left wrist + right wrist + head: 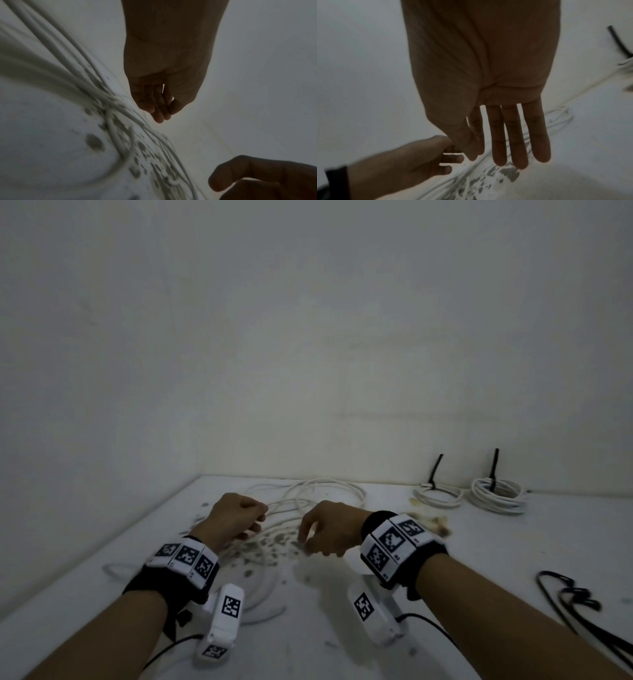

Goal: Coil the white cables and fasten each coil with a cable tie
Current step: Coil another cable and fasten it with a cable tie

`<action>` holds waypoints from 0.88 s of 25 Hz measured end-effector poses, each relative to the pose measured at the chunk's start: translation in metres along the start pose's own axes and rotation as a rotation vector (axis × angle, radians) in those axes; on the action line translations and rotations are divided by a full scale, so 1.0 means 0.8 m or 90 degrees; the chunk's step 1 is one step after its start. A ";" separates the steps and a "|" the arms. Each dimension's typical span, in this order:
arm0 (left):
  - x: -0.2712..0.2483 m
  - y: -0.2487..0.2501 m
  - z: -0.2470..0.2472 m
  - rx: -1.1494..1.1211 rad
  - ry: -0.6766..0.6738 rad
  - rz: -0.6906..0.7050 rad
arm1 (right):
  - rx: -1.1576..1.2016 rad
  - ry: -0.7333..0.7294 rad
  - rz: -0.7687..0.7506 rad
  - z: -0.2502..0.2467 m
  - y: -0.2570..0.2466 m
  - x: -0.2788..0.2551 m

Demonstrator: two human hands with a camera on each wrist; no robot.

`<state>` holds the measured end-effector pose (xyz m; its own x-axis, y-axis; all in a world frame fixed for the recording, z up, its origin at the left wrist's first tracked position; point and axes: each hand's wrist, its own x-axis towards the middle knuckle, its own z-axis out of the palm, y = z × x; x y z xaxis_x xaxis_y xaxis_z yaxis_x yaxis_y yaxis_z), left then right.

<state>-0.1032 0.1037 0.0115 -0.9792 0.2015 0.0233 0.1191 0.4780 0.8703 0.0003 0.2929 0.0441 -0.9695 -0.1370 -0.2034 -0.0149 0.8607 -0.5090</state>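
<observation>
A loose white cable sprawls in wide loops across the white table. My left hand hovers over its near loops with the fingers curled in. In the left wrist view the strands run just beside that hand, and nothing shows inside the curl. My right hand hangs a little to the right, fingertips pointing down at the table. Its fingers are straight and spread, holding nothing. Two finished coils lie at the back right, each bound by a black tie.
Loose black cable ties lie at the right edge of the table. Grey flecks spot the surface under my hands, and brownish scraps sit behind my right wrist. White walls close the table off at the back and left.
</observation>
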 end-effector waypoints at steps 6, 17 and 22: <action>-0.008 -0.054 -0.077 0.293 -0.075 0.044 | -0.293 0.076 -0.053 0.044 -0.052 0.075; 0.005 -0.051 -0.068 0.476 -0.178 0.091 | -0.303 0.172 -0.159 0.048 -0.066 0.132; -0.003 -0.041 -0.069 0.148 -0.131 0.018 | -0.224 0.348 -0.066 -0.074 -0.088 0.073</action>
<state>-0.1140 0.0403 0.0104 -0.9241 0.3747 -0.0750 0.2031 0.6479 0.7342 -0.0700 0.2536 0.1172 -0.9420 -0.0381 0.3333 -0.1035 0.9781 -0.1806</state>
